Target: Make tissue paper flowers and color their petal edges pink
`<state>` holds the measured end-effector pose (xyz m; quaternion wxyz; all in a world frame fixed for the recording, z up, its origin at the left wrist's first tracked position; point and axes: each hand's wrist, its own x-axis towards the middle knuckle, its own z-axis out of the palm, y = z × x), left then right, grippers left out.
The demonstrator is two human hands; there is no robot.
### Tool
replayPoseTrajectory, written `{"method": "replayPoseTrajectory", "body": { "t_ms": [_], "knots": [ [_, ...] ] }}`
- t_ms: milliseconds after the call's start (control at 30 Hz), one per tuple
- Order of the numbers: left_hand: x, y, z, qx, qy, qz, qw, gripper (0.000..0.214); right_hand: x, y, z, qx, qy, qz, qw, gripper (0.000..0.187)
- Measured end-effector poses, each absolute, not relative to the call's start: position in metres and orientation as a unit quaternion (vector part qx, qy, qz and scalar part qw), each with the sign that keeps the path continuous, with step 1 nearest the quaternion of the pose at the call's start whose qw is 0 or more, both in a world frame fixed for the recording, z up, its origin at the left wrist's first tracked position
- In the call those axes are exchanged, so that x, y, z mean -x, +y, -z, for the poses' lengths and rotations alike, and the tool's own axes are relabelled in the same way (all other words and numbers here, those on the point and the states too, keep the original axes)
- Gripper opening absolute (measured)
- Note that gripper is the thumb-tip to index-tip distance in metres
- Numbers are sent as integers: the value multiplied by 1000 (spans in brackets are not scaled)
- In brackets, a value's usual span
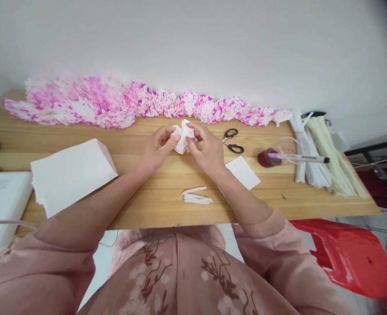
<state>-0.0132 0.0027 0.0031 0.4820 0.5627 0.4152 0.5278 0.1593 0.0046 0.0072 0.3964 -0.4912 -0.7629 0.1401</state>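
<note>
A long row of pink paper flowers (114, 103) lies behind the fingers. A white paper stack (71, 175) sits to their left. The left hand (155, 151) and right hand (208, 151) both pinch the little folded paper (183, 138) in their fingertips. The scissors (232, 141) lie just right.

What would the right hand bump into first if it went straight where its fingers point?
The right hand pinches the white folded paper, so that comes first. Pushing on, it would probably meet the left hand holding the other side.
</note>
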Motion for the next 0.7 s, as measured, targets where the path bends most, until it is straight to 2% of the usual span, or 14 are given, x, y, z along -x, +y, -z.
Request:
{"method": "replayPoseTrajectory", "body": {
  "t_ms": [233,467,700],
  "knots": [
    [15,5,1,-547,422,-531,491,34,-158,5,-9,521,-683,-260,442,32],
    [14,6,4,-527,429,-528,509,30,-158,3,-12,509,-684,-294,431,30],
    [14,4,2,-517,476,-521,484,32,-154,-2,-18,451,-765,-257,380,54]
  ]
}}
